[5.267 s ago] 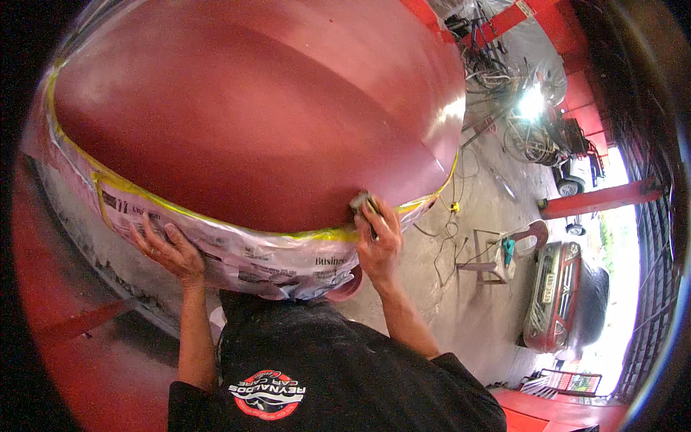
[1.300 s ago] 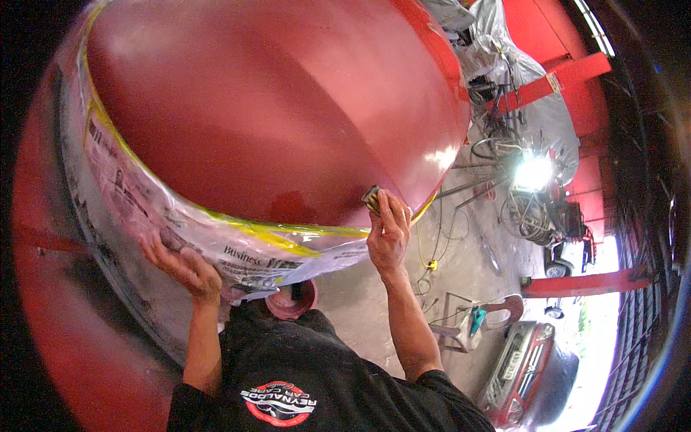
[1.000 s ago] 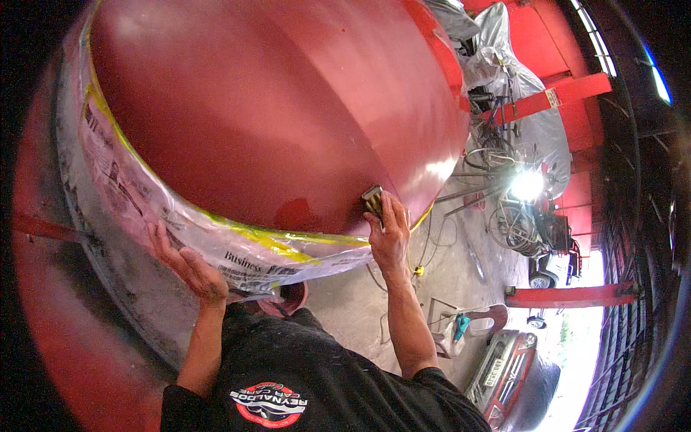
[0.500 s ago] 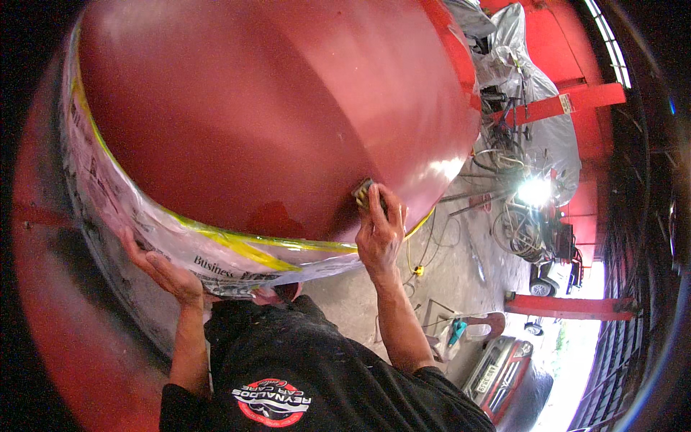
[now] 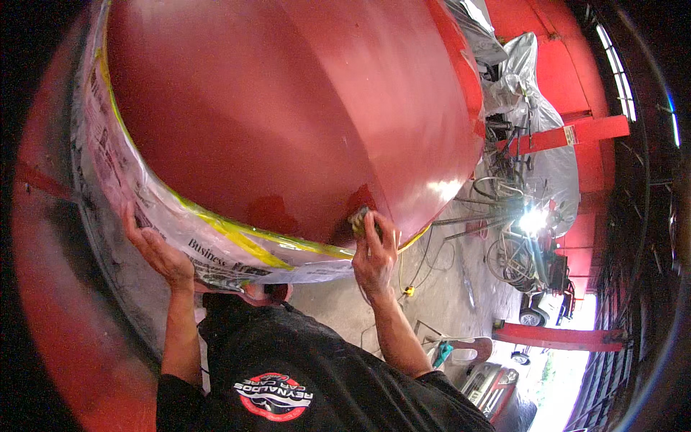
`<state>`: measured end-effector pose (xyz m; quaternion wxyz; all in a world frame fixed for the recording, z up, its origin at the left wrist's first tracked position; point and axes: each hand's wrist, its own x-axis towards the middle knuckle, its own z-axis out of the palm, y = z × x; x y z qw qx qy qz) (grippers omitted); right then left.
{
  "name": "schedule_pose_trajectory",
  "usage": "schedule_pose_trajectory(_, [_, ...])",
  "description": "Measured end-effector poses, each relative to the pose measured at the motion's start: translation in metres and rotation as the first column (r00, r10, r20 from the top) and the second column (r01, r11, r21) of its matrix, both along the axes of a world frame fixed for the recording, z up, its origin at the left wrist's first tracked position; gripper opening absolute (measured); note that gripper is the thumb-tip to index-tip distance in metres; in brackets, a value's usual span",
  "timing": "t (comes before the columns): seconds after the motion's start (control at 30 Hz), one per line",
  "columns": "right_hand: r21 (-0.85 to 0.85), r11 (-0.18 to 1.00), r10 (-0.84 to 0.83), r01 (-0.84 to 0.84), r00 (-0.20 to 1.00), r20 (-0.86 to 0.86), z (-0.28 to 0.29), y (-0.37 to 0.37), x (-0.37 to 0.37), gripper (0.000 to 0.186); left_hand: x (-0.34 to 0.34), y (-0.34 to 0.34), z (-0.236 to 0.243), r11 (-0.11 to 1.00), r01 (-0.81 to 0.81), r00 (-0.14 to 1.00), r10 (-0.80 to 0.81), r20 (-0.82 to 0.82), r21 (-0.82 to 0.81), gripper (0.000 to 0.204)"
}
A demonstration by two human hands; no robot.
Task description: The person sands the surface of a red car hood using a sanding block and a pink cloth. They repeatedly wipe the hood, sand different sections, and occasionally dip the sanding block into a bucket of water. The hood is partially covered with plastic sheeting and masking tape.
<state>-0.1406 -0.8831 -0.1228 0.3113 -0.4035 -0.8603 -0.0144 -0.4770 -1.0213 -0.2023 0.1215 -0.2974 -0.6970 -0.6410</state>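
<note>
A broad, dull-red car panel, smooth and curved, fills the upper middle. Yellow tape runs along its near edge, with masking newspaper below it on the left and front. My right hand grips a small dark and yellowish pad and presses it on the panel near the taped edge. The pad's underside is hidden. At the left, my left hand lies against the newspaper, fingers stretched out and holding nothing.
Bicycles and a bright work lamp stand to the right, before a silver cover. A yellow-ended cord lies on the concrete floor. Red posts and a parked car are farther right.
My right hand has drawn the pad nearer to me, toward the taped edge. My left hand remains on the newspaper. The whole view has shifted slightly.
</note>
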Motion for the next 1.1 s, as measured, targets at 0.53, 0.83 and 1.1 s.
schedule_pose_trajectory(0.53, [-0.023, 1.0, -0.006, 0.006, 1.0, -0.011, 0.005, 0.0, -0.005, 0.051, 0.0, 0.001, 0.005, 1.0, -0.002, 1.0, 0.002, -0.006, -0.026, 0.063])
schedule_pose_trajectory(0.83, [0.001, 0.997, -0.071, 0.071, 0.997, -0.036, 0.003, 0.003, -0.01, 0.05, -0.001, 0.001, 0.0, 0.999, -0.002, 1.0, 0.003, 0.007, -0.042, 0.063])
schedule_pose_trajectory(1.1, [-0.03, 0.995, -0.096, 0.095, 0.994, -0.051, 0.009, -0.003, -0.017, 0.051, -0.003, -0.002, 0.003, 0.995, -0.005, 1.0, 0.003, -0.021, -0.1, 0.063])
